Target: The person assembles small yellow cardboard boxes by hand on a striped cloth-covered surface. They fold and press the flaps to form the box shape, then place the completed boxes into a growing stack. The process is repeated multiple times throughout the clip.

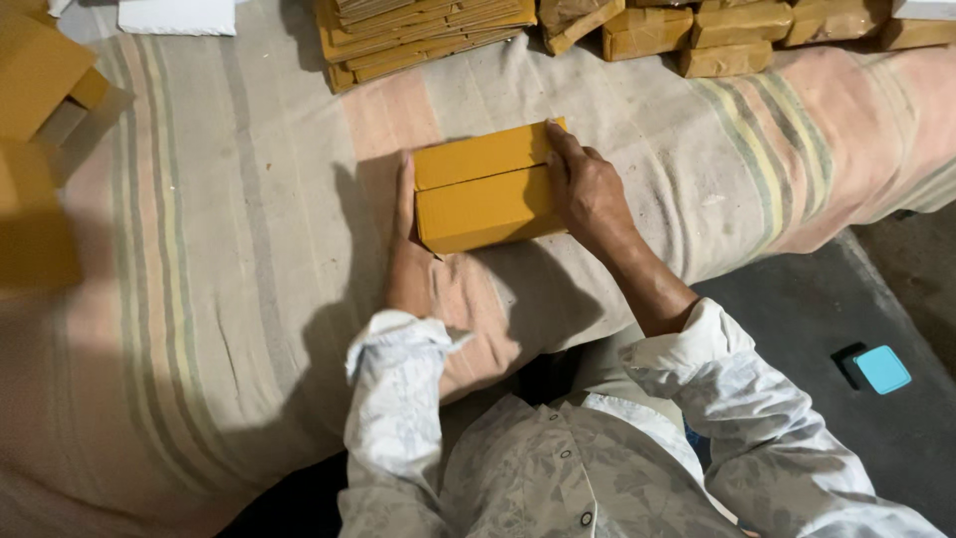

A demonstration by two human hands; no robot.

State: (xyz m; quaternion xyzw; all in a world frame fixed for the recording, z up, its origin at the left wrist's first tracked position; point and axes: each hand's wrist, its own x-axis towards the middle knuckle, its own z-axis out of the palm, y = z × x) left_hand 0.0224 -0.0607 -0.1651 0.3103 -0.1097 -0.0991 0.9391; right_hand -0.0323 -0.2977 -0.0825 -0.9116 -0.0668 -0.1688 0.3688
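Note:
A small closed yellow-brown cardboard box (pixel 485 187) rests on a striped cloth (pixel 229 259) spread over a bed-like surface. My left hand (pixel 406 231) presses flat against the box's left side, fingers pointing away from me. My right hand (pixel 585 189) grips the right end, its fingers laid over the top edge. Both hands hold the box between them. My sleeves are pale and patterned.
A stack of flattened cardboard sheets (pixel 418 35) lies at the far edge, with several wrapped brown packets (pixel 717 35) to its right. Assembled boxes (pixel 45 100) sit at the far left. A small turquoise square object (pixel 881 369) lies on the dark floor at right.

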